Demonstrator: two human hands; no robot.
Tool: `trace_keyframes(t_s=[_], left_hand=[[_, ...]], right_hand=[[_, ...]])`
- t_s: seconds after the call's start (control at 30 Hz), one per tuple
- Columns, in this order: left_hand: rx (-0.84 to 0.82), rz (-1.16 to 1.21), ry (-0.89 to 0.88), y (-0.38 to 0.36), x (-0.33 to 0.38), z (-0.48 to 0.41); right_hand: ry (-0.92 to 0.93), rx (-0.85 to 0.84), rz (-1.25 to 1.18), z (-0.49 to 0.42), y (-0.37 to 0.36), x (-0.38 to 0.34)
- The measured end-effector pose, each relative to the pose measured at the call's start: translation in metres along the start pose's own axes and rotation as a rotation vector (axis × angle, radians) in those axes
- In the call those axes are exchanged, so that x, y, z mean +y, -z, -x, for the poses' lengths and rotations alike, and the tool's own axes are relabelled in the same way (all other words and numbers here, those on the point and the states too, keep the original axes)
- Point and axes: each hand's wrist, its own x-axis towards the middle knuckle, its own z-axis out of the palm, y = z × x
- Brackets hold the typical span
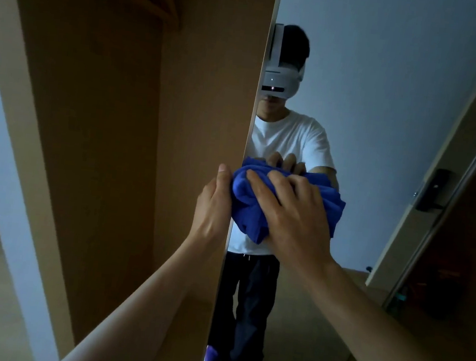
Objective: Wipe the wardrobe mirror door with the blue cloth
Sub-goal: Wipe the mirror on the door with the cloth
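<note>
The wardrobe mirror door (386, 101) stands open in front of me, with its thin left edge (262, 74) facing me. A bunched blue cloth (246, 213) lies against the glass at about chest height, close to that edge. My right hand (294, 215) lies over the cloth, with its fingers spread and curled into the folds, and presses it onto the mirror. My left hand (212, 207) holds the door at its edge just left of the cloth. Its thumb points up along the edge and its fingers are hidden. The mirror reflects a person and the cloth.
The brown wardrobe interior (103, 136) with a shelf high up fills the left side. A white frame post (14, 142) runs down at the far left. In the reflection there is a room door with a dark handle (432, 189) and wooden floor (303, 334).
</note>
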Motion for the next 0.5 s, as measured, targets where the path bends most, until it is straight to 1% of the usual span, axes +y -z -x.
trace_keyframes(t_s=[0.27,0.4,0.5], left_hand=[[0.029,-0.017,0.051,0.005,-0.041,0.015],[0.057,-0.006,0.113,0.006,-0.057,0.021],[0.043,-0.002,0.117,0.008,-0.071,0.027]], right_hand=[[0.006,-0.098,-0.02,0.054,-0.023,-0.024],[-0.014,-0.148,-0.015,0.078,-0.035,-0.035],[-0.018,-0.16,-0.03,0.096,-0.046,-0.044]])
